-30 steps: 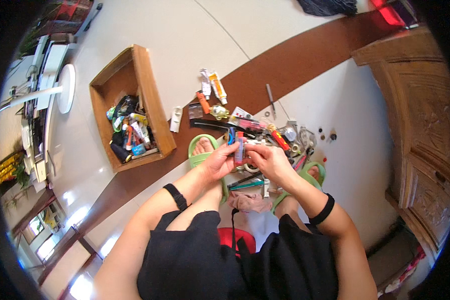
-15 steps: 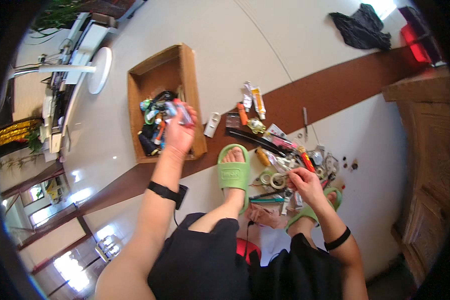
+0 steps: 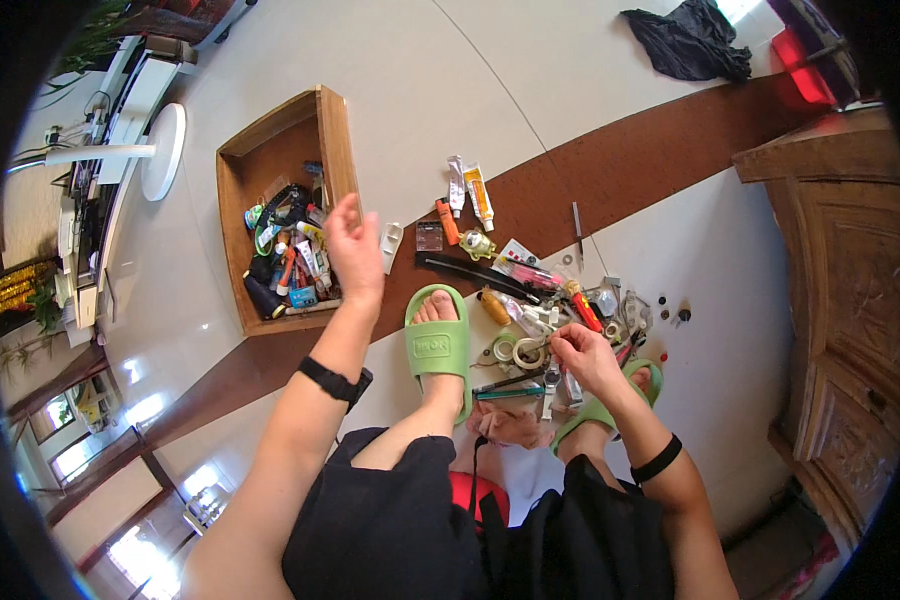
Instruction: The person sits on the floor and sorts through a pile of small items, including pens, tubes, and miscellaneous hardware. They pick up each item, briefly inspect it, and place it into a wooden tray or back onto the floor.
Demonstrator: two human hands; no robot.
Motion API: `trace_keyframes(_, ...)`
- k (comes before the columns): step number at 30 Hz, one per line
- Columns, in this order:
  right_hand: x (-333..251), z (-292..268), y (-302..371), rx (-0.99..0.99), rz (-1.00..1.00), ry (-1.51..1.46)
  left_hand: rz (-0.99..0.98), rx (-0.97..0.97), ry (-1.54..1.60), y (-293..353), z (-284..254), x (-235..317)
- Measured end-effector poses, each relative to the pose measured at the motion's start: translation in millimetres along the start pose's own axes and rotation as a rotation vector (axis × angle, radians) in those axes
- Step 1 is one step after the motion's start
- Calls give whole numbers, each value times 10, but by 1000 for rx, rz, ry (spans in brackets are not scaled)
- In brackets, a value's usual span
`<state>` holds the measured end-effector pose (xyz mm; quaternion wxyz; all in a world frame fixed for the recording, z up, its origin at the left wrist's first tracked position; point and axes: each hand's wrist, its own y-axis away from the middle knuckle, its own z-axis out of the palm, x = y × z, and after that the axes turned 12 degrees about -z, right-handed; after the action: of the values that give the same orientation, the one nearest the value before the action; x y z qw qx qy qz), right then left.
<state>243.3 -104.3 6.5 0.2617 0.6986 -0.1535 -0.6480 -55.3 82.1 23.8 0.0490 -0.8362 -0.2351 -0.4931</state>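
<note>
Beside the right wall of a wooden drawer (image 3: 338, 150), my left hand (image 3: 353, 250) is raised with its fingers apart and nothing in it. Small items fill the drawer's near half, among them a black bottle (image 3: 264, 298), tubes and a blue packet (image 3: 303, 297). My right hand (image 3: 585, 355) is closed in a pinch over a heap of small things on the floor. What its fingertips hold is too small to make out. Close to those fingertips lie a roll of tape (image 3: 528, 353), a wristwatch (image 3: 550, 390) and a red-and-yellow tube (image 3: 582, 308).
Two ointment tubes (image 3: 478, 197), an orange lighter-like piece (image 3: 447, 221) and a long black strip (image 3: 475, 270) lie beyond my green slippers (image 3: 436, 345). A carved wooden cabinet (image 3: 840, 340) stands at right. A black bag (image 3: 690, 42) lies far right, a white round stand base (image 3: 165, 150) far left.
My left hand has let go of a reddish-and-blue small item into the drawer and drawn back to its right edge. My right hand stays pinched over the heap. The whole view has shifted slightly.
</note>
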Motion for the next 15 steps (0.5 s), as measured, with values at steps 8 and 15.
trace_keyframes(8,-149,-12,108,4,-32,256,135,-293,-424,9,894,150)
trace_keyframes(15,-235,-14,197,22,-78,319,166,-311,-858,193,1310,56)
